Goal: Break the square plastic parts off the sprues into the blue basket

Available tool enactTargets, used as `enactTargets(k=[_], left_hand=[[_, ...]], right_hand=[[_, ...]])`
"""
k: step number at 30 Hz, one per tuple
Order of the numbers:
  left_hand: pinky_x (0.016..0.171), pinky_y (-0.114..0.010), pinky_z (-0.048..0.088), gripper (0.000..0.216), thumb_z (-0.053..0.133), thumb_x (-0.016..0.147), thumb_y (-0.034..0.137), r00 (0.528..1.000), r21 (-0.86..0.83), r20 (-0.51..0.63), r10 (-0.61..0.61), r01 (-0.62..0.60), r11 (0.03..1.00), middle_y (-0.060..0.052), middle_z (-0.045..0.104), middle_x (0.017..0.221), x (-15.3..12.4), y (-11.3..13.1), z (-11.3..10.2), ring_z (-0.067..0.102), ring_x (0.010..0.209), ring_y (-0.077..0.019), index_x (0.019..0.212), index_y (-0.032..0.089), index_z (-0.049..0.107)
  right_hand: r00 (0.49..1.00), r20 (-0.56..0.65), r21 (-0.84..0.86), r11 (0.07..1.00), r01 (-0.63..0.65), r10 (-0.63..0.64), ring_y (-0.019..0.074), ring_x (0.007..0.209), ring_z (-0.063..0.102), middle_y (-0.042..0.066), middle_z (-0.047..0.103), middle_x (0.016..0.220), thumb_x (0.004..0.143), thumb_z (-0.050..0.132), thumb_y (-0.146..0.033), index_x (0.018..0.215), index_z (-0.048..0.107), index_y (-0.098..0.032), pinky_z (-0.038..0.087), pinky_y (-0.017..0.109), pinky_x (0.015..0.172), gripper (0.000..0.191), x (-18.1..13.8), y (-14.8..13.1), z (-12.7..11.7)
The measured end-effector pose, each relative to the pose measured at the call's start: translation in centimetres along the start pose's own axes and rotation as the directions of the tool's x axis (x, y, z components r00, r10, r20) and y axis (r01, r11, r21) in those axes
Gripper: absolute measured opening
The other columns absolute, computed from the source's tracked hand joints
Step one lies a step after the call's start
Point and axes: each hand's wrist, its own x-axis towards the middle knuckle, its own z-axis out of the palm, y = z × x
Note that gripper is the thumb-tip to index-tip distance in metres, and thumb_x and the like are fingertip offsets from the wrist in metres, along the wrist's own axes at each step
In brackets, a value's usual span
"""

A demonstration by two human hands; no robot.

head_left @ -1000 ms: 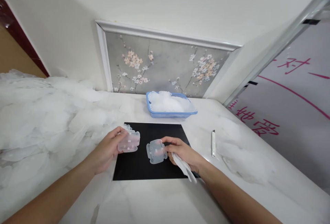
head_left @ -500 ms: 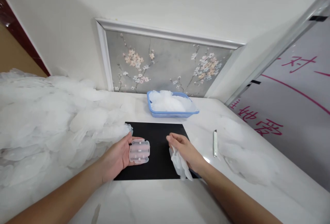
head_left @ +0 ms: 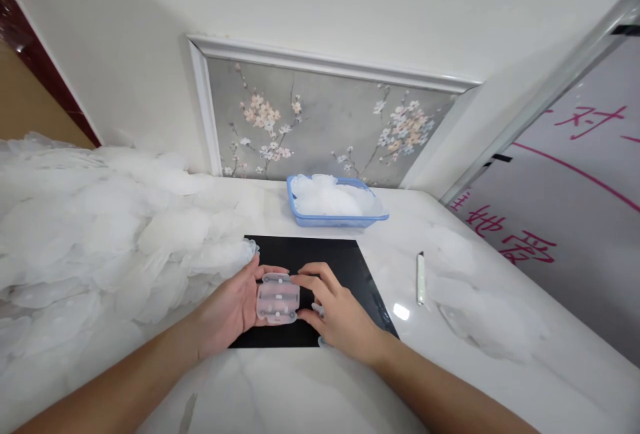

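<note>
My left hand (head_left: 237, 304), palm up above the black mat (head_left: 345, 257), supports a clear, frosted plastic piece (head_left: 279, 299) with rounded, notched corners and small grey marks. Skin shows through it. My right hand (head_left: 343, 311) reaches in from the right, its thumb and fingertips at the piece's right edge; whether they grip it I cannot tell. Translucent plastic pieces (head_left: 321, 341) are tucked under the right palm, mostly hidden, with only small edges showing.
A large heap of translucent plastic pieces (head_left: 100, 241) covers the left side. A blue basket (head_left: 340, 221) with more pieces stands by the wall. On the right lie a pale-handled cutter (head_left: 421, 279) and another translucent pile (head_left: 485, 314) on the marble-patterned table (head_left: 280, 394).
My right hand has moved left to the piece on my left hand and turned palm down, hiding most of its bunch of plastic pieces. My left hand has shifted slightly right.
</note>
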Motion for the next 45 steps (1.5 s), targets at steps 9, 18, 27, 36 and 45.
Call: enactTargets(k=[9, 18, 27, 36, 45], left_hand=[[0.101, -0.053, 0.042, 0.052, 0.035, 0.094, 0.059, 0.999, -0.003, 0.032, -0.001, 0.001, 1.000, -0.014, 0.063, 0.112, -0.3, 0.1, 0.4, 0.061, 0.108, -0.0322, 0.114, 0.014, 0.054], [0.093, -0.046, 0.046, 0.052, 0.034, 0.095, 0.058, 0.998, 0.011, 0.055, 0.025, -0.026, 1.000, -0.012, 0.065, 0.106, -0.4, 0.1, 0.2, 0.062, 0.097, -0.0260, 0.113, 0.016, 0.058], [0.090, -0.041, 0.045, 0.049, 0.036, 0.095, 0.055, 0.995, 0.036, 0.070, 0.068, -0.070, 0.997, -0.012, 0.066, 0.106, -0.5, 0.2, 0.4, 0.062, 0.097, -0.0254, 0.113, 0.016, 0.058], [0.090, -0.041, 0.046, 0.047, 0.037, 0.095, 0.055, 0.993, 0.046, 0.079, 0.088, -0.092, 0.995, -0.011, 0.066, 0.107, -0.6, 0.1, 0.4, 0.062, 0.097, -0.0240, 0.113, 0.016, 0.059], [0.101, -0.042, 0.041, 0.040, 0.051, 0.086, 0.056, 0.824, 0.838, -0.084, 0.560, -0.246, 0.487, -0.009, 0.064, 0.121, 0.0, 1.4, -1.1, 0.056, 0.116, -0.0299, 0.109, 0.024, 0.061]], right_hand=[[0.985, -0.055, -0.094, 0.983, 0.159, -0.165, 0.0178, 0.083, 0.064, 0.012, 0.046, 0.129, 0.086, 0.053, -0.011, 0.127, 0.039, -0.028, 0.057, 0.030, 0.055, 0.047, -0.2, -0.2, 0.1], [0.914, -0.146, -0.203, 0.916, 0.347, -0.378, 0.0100, 0.062, 0.052, 0.009, 0.055, 0.111, 0.096, 0.046, -0.024, 0.105, 0.053, -0.022, 0.047, 0.025, 0.052, 0.011, -0.3, -0.2, 0.2], [0.878, -0.215, -0.206, 0.899, 0.388, -0.428, 0.0079, 0.058, 0.046, 0.005, 0.056, 0.095, 0.095, 0.047, -0.018, 0.083, 0.056, -0.019, 0.040, 0.022, 0.051, 0.015, -0.2, -0.4, -0.1], [0.856, -0.260, -0.217, 0.891, 0.399, -0.447, 0.0103, 0.063, 0.052, 0.004, 0.056, 0.085, 0.097, 0.044, -0.019, 0.085, 0.053, -0.019, 0.042, 0.022, 0.052, 0.015, 0.1, -0.3, 0.0], [0.977, -0.208, 0.216, 0.976, -0.010, 0.056, 0.0120, 0.068, 0.062, 0.001, 0.068, 0.082, 0.091, 0.053, -0.024, 0.087, 0.059, -0.021, 0.045, 0.021, 0.059, 0.008, 0.8, -0.5, -2.8]])
